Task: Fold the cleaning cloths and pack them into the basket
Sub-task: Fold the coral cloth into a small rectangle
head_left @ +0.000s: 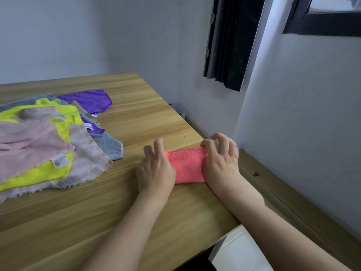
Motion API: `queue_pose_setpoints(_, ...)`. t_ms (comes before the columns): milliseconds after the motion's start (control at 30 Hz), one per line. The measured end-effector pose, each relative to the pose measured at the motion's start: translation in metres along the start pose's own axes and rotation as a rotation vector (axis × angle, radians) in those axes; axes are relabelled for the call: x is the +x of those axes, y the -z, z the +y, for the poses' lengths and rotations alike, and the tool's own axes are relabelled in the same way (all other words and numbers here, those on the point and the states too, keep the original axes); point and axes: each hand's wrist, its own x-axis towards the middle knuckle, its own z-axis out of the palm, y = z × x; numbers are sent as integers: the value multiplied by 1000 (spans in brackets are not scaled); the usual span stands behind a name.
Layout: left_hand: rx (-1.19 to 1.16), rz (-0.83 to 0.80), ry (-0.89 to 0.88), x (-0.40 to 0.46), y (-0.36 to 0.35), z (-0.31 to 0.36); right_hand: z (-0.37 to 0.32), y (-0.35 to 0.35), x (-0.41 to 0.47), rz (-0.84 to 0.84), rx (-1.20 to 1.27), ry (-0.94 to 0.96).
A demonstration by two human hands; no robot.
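Head view: one fold in progress, early in task.
Pink cloth (186,165): small folded bundle on table (148,106), near right edge.
Left hand (156,169): presses its left end, fingers curled.
Right hand (220,159): pinches its right end.
Pile (48,141): unfolded cloths, still to do.
Basket: not in view.

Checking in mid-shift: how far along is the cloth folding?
Early. Nothing looks packed, and no basket is in view. In hand: both the left hand and right hand are on the coral cloth, already folded narrow. Left: the pile of cloths lies unfolded on the table.
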Motion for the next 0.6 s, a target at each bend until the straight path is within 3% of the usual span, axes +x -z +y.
queue_pose_setpoints(33,33,57,-65,0,-2,-3,2,-1,-3,14,-4,63)
queue_pose_setpoints(100,91,168,-221,-1,-3,-6,4,1,-5,-125,6,149)
queue_pose_setpoints(233,94,40,-461,-4,0,-12,4,7,-7,-343,74,150)
queue_pose_setpoints(600,20,-319,-348,-18,16,-22,7,12,-17,-352,120,157)
